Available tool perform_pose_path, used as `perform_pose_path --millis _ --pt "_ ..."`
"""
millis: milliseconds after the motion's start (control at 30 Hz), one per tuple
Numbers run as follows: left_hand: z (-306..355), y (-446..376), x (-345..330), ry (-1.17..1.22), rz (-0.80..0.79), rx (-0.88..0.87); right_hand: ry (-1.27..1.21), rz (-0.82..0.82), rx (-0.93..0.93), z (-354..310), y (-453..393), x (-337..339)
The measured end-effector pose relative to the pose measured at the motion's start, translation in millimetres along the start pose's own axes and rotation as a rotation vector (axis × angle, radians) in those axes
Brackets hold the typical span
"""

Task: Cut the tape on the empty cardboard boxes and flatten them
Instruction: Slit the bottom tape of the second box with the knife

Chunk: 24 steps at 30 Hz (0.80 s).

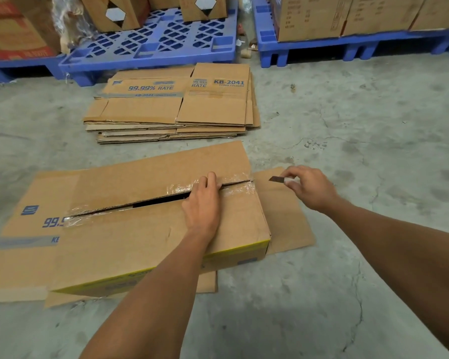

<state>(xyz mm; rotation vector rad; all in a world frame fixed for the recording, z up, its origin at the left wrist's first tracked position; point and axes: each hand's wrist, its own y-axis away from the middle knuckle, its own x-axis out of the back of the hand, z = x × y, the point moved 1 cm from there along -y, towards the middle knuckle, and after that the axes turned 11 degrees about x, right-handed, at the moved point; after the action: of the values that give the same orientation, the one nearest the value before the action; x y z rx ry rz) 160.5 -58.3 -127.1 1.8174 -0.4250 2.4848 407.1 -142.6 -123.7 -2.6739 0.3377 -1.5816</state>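
Note:
A brown cardboard box (130,242) lies on the concrete floor in front of me, its top seam split open with a dark gap along the middle. Torn clear tape (240,189) clings to both edges of the seam. My left hand (202,206) presses flat on the near flap, fingertips hooked over the seam's edge. My right hand (309,186) is just past the box's right end, pinching a small cutter blade (276,179) that points left toward the seam. Loose flaps spread out at the box's left and right ends.
A stack of flattened boxes (171,110) lies on the floor beyond the box. Blue plastic pallets (151,45) with more cartons (347,16) line the back. Bare cracked concrete (347,120) stretches to the right and toward me.

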Motion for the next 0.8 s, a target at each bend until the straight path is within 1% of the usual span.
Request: perform_pose_path --millis 67,167,233,300,400,500,633,733,800 --pt "0.8 -0.8 -0.8 0.014 0.016 0.001 -0.109 0.003 -0.083 -8.9 -8.1 -8.4" --pt "1.1 -0.4 -2.9 -0.005 0.064 -0.021 -0.341 0.078 -0.270 -32.9 -33.0 -23.6" --pt "-0.1 -0.3 -6.3 -0.035 0.146 -0.060 -0.492 0.132 -0.376 -42.3 -46.1 -30.9" --pt "-0.9 -2.2 -8.3 -0.091 0.235 -0.086 -0.566 0.174 -0.423 -45.2 -52.4 -31.5" --pt "-2.7 -3.5 -9.5 -0.149 0.300 -0.086 -0.600 0.150 -0.411 -42.7 -52.0 -28.6" --pt "-3.5 -3.0 -10.3 -0.168 0.314 -0.091 -0.609 0.068 -0.341 -41.5 -49.3 -27.8" --pt "-3.0 -2.0 -10.2 -0.159 0.322 -0.093 -0.586 0.026 -0.281 -39.2 -46.5 -22.2" --pt "-1.1 -3.4 -6.9 -0.110 0.335 -0.065 -0.575 -0.139 -0.202 -39.4 -42.9 -10.7" --pt "0.5 -3.6 -6.1 -0.108 0.341 -0.063 -0.508 -0.180 -0.161 -40.6 -41.9 -4.8"
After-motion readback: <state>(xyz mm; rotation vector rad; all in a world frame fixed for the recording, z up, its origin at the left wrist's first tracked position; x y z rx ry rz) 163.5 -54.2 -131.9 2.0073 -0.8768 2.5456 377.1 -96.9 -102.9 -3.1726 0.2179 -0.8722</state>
